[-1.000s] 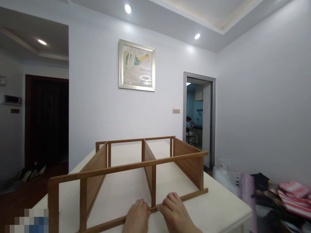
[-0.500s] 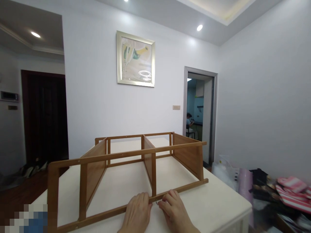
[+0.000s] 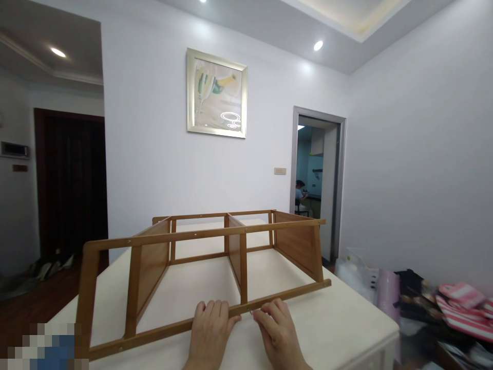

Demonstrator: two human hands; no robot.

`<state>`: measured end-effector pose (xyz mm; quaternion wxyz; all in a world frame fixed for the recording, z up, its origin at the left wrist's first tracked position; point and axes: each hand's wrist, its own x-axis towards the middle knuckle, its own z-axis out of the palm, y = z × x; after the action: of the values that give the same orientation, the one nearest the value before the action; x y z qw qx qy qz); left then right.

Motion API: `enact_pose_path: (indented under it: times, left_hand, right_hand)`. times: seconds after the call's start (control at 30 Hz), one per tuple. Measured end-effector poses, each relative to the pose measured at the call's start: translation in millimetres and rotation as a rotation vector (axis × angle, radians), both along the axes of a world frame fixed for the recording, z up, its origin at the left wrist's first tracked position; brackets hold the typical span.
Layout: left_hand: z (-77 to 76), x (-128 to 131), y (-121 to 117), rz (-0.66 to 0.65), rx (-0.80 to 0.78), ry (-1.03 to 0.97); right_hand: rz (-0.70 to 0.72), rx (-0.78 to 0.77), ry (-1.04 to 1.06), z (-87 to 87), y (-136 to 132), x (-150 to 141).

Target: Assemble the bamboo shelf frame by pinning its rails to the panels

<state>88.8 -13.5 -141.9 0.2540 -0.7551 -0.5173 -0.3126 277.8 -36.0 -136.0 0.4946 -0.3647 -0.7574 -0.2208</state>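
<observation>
A brown wooden shelf frame (image 3: 208, 234) lies on its side on a white table, its panels standing upright between the rails. My left hand (image 3: 211, 329) is closed over the near lower rail (image 3: 157, 331), fingers over the top and thumb along the front. Just right of it, my right hand (image 3: 278, 329) pinches a small, thin metal piece (image 3: 251, 311) against the same rail, close to the foot of the middle upright (image 3: 243, 267). The metal piece is too small and too covered by the fingers to tell its kind.
The white table (image 3: 358, 318) extends under the frame, its right corner near. Bags, a pink roll (image 3: 388, 295) and striped cloth (image 3: 466, 311) are heaped at right. A person (image 3: 300, 195) sits beyond the doorway. A framed picture (image 3: 217, 92) hangs on the wall.
The near side of the frame has shifted up slightly, most at its left end. My left hand has moved a little left with the rail; my right hand still pinches the metal piece there.
</observation>
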Motion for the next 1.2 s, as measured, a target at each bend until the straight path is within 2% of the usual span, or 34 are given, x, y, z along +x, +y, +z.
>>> enact_pose_path:
  times: [0.27, 0.73, 0.93, 1.07, 1.2]
  left_hand:
    - [1.2, -2.6, 1.0, -0.037, 0.012, -0.044]
    - [-0.6, -4.0, 1.5, -0.050, 0.065, -0.031]
    - [-1.6, -2.7, 2.7, -0.049, 0.055, -0.036]
    - [-1.4, -1.3, 2.7, -0.058, 0.054, -0.045]
    - [-2.5, 0.2, 3.8, -0.062, 0.053, -0.060]
  right_hand:
    - [-0.001, -0.003, 0.019, -3.1, 0.1, -2.3]
    - [-0.018, 0.033, -0.005, 2.5, 0.2, -5.5]
    - [-0.058, 0.073, -0.150, 10.4, -0.2, -2.4]
    - [-0.076, 0.047, -0.264, 19.8, 1.6, 0.2]
    - [-0.046, 0.032, -0.240, 19.9, 3.9, 2.1]
